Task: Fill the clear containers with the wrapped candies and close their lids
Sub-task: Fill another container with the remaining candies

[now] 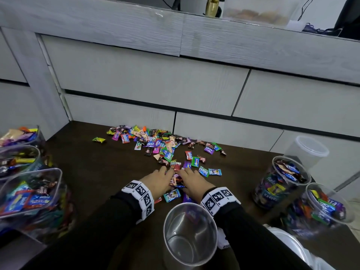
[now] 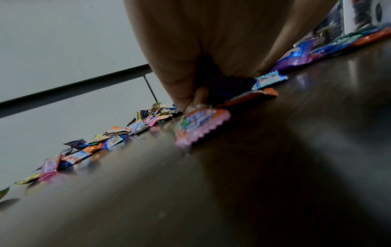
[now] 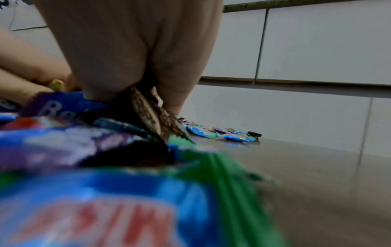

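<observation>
Both hands are lying side by side on the dark desk (image 1: 93,172), palms down. The left hand (image 1: 158,181) and right hand (image 1: 192,181) are cupping a small clump of candies (image 1: 176,180) between them, fingers curling over the wrappers; from the wrist views the fingers are pressing down on wrappers, but whether they are actually pinching any I cannot tell. Just ahead of the fingertips the main pile (image 1: 155,143) is spreading away toward the grey drawer fronts (image 1: 148,75), its long axis running left to right, the flat wrappers pointing every which way. Just behind the wrists an empty cup (image 1: 190,236) is standing upright, mouth up. Well to the right of the hands two filled cups (image 1: 280,184) are standing open; to the left, three filled containers (image 1: 33,193) are sitting without lids.
</observation>
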The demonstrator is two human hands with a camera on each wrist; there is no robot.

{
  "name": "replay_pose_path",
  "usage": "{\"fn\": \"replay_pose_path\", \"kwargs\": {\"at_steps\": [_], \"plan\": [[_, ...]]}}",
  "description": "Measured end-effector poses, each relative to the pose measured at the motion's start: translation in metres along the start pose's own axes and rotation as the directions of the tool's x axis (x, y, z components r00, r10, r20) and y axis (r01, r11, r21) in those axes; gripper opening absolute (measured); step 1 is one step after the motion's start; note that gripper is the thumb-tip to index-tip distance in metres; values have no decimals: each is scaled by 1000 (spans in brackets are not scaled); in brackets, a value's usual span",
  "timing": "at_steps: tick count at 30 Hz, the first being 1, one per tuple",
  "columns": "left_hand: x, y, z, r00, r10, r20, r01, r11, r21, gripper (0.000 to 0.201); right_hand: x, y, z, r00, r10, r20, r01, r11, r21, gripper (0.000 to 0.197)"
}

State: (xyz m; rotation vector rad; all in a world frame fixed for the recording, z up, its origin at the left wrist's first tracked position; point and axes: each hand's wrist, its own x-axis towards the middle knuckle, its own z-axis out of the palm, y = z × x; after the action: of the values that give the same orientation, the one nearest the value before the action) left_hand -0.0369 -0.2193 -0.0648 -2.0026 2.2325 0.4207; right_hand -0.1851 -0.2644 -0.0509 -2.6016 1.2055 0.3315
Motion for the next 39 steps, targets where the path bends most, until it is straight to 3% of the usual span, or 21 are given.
{"fn": "replay_pose_path", "kwargs": {"at_steps": [4, 8, 13, 18, 21, 25, 29, 35, 39], "plan": [[-9, 0, -8, 998, -60, 15, 61, 993, -101, 44, -5, 9, -10, 997, 69, -45, -63, 988, 138, 43], [-19, -8, -18, 990, -143, -1, 138, 956, -259, 40, -22, 24, -19, 963, 230, -140, -166, 917, 363, 42], [-36, -15, -23, 968, -226, -106, 156, 881, -447, 44, -46, 34, -27, 926, 294, -238, -133, 843, 522, 50], [-52, -10, -45, 957, -223, -187, 67, 794, -604, 57, -75, 30, -43, 900, 294, -321, -62, 817, 573, 48], [-67, -1, -66, 948, -185, -259, -21, 777, -630, 55, -94, 21, -61, 872, 284, -398, 8, 806, 592, 46], [-97, 20, -94, 923, -121, -365, -153, 756, -637, 24, -116, 6, -85, 858, 241, -453, 110, 777, 620, 46], [-129, 43, -110, 893, -20, -450, -276, 763, -584, 21, -135, -7, -99, 855, 209, -474, 185, 731, 656, 33], [-164, 68, -104, 921, 163, -355, -346, 761, -549, 22, -147, -5, -96, 820, 242, -519, 175, 757, 629, 17], [-170, 73, -100, 952, 227, -207, -289, 891, -350, 30, -150, -2, -91, 827, 261, -499, 116, 788, 604, 24]]}}
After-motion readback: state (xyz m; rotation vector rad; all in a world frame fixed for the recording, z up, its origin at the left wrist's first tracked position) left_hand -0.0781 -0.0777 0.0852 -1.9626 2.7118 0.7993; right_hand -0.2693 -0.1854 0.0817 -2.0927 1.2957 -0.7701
